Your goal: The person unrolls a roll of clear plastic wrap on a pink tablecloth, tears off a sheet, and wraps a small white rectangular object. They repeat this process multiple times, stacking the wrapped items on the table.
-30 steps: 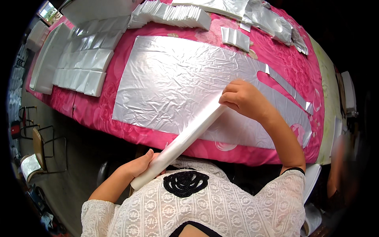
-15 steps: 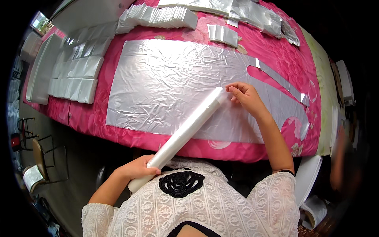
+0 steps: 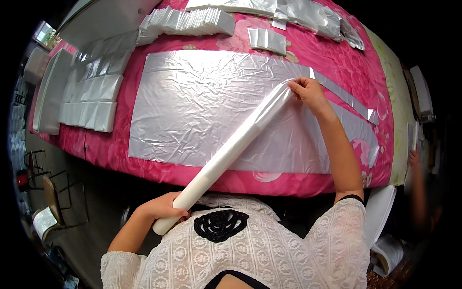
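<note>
A long roll of thin whitish plastic film [image 3: 216, 161] slants from my waist up over the table. Around its lower end my left hand [image 3: 165, 206] is wrapped, thumb on top. My right hand [image 3: 309, 92] pinches film at the far end, where it stretches past the roll's thicker part. Beneath the roll, a wide sheet of silvery-grey plastic film [image 3: 183, 101] lies spread and wrinkled, with straps at its right end; my right arm covers part of it.
A pink flowered cloth [image 3: 332, 55] covers the table. Folded plastic packets stand in a long row [image 3: 192, 21], in a small stack [image 3: 267, 41] and in rows at left [image 3: 86, 115], beside a white box [image 3: 48, 96]. A chair [image 3: 53, 202] stands at left. Another person's blurred arm [image 3: 417, 178] shows at right.
My right hand has moved up and away and now pinches the film, drawing it out beyond the roll's end. My left hand keeps its hold on the lower end.
</note>
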Available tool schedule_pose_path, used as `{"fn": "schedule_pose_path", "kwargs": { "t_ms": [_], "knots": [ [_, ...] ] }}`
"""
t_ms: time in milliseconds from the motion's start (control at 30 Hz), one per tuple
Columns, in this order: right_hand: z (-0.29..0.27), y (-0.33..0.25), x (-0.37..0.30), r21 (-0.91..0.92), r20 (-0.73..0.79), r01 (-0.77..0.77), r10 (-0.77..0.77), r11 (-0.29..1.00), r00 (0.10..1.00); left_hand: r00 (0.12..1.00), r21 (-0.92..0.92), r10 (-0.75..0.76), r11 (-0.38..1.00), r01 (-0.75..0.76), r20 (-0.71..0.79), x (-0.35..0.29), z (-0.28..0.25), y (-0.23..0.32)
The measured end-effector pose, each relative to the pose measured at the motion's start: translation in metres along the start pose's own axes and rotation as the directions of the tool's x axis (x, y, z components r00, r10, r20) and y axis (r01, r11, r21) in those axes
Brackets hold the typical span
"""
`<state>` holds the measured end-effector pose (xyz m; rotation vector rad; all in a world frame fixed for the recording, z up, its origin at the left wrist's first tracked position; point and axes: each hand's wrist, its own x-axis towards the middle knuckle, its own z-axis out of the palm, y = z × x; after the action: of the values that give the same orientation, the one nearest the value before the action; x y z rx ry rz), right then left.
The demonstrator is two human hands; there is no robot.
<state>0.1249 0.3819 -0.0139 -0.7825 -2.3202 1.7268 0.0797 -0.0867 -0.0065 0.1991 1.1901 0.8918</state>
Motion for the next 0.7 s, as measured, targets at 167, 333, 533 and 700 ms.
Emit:
{"fn": "schedule_pose_path", "kwargs": {
  "t_ms": [167,333,533,700],
  "knots": [
    [-0.099,0.033,0.026,-0.096,-0.314,-0.023,-0.009,0.995,0.949,0.990,0.166,-0.130,0.979,0.119,0.060,-0.029,-0.029,-0.022],
    [-0.090,0.037,0.030,-0.069,-0.294,0.071,-0.088,0.995,0.952,0.981,0.350,-0.149,0.932,0.097,0.126,-0.043,-0.036,0.001],
    [-0.015,0.003,0.033,-0.153,-0.046,0.154,-0.163,0.976,0.986,0.945,0.917,0.326,0.366,-0.162,0.037,0.005,0.000,0.118],
    [0.025,-0.024,0.043,-0.221,0.110,0.218,-0.197,0.951,0.974,0.616,0.981,0.764,-0.132,-0.141,0.191,0.058,0.021,0.144]
  ]
}}
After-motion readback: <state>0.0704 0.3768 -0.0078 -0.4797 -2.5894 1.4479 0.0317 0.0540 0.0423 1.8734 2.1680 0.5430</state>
